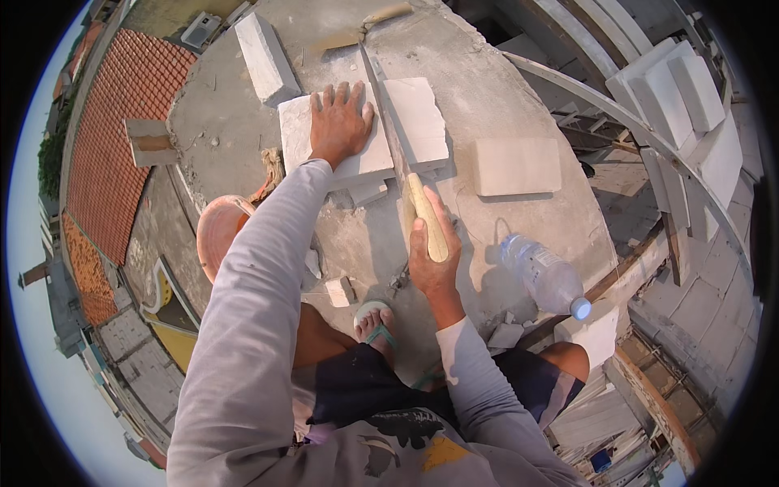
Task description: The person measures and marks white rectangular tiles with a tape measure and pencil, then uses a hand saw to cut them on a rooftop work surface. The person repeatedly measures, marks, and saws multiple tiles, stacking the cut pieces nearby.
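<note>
My left hand (339, 126) lies flat on a white lightweight block (296, 134), its fingers stretched out and pressing on the top face. In my right hand (436, 256) is a hand saw (391, 134), gripped by its pale wooden handle. The long blade points away from me along the right side of that block. Just right of the blade sits another white piece (418, 122) with a jagged right edge. Whether the two pieces are still joined under the blade I cannot tell. Smaller block scraps (369, 191) show beneath them.
A long white block (266, 61) and a trowel (388, 13) lie farther off. To the right are a flat block (518, 166) and a plastic bottle (542, 274). An orange bucket (219, 235) stands left. The concrete slab (487, 105) ends at a drop on the right.
</note>
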`<state>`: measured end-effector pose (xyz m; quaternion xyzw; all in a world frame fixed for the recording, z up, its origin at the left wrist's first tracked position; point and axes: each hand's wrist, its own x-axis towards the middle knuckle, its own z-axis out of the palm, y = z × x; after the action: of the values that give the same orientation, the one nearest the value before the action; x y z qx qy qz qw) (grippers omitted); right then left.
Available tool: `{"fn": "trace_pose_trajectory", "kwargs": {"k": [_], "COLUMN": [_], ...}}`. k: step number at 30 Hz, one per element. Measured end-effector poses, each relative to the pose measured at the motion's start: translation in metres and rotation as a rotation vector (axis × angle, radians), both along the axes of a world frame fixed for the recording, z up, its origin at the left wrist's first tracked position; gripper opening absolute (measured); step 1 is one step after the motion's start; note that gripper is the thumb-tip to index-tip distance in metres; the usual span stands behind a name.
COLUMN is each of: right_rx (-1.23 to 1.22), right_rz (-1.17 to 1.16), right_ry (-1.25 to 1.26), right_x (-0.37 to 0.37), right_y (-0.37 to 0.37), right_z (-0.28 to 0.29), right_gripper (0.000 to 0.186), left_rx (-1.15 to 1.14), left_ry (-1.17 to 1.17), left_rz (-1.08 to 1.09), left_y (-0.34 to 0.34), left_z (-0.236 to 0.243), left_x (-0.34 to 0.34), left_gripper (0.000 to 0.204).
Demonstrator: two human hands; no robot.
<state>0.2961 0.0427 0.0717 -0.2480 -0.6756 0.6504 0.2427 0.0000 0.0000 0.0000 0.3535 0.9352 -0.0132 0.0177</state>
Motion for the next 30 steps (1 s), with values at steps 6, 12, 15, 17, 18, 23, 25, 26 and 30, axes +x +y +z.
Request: {"fn": "trace_pose_trajectory", "kwargs": {"k": [6, 12, 15, 17, 18, 23, 25, 26, 30], "right_rx": [0.074, 0.105, 0.091, 0.112, 0.128, 0.151, 0.176, 0.158, 0.191], "right_rz": [0.067, -0.033, -0.042, 0.007, 0.026, 0.015, 0.007, 0.005, 0.011], "right_ry": [-0.298, -0.045, -0.066, -0.088, -0.106, -0.119, -0.098, -0.100, -0.101], "right_x": [0.156, 0.068, 0.046, 0.083, 0.108, 0.149, 0.109, 0.080, 0.052], "right_y": [-0.051, -0.020, -0.012, -0.024, -0.029, -0.035, -0.026, -0.018, -0.008], "right_z": [-0.006, -0.013, 0.004, 0.006, 0.005, 0.013, 0.006, 0.013, 0.012], "right_gripper": [0.060, 0.056, 0.053, 0.055, 0.057, 0.061, 0.056, 0.055, 0.055], "left_rx": [0.009, 0.009, 0.031, 0.053, 0.061, 0.074, 0.078, 0.079, 0.049], "left_ry": [0.005, 0.033, 0.020, 0.015, 0.050, 0.092, 0.077, 0.072, 0.066], "left_rz": [0.021, -0.007, 0.002, 0.006, 0.000, 0.001, 0.000, 0.001, 0.011], "left_y": [-0.011, 0.004, 0.000, -0.007, -0.004, -0.006, -0.005, -0.005, -0.005], "left_z": [0.002, 0.007, 0.005, 0.011, 0.013, 0.005, 0.005, 0.005, 0.008], "left_x": [-0.001, 0.003, 0.004, 0.003, -0.001, 0.006, 0.005, 0.005, 0.006], "left_gripper": [0.064, 0.065, 0.066, 0.066, 0.064, 0.062, 0.062, 0.062, 0.063]}}
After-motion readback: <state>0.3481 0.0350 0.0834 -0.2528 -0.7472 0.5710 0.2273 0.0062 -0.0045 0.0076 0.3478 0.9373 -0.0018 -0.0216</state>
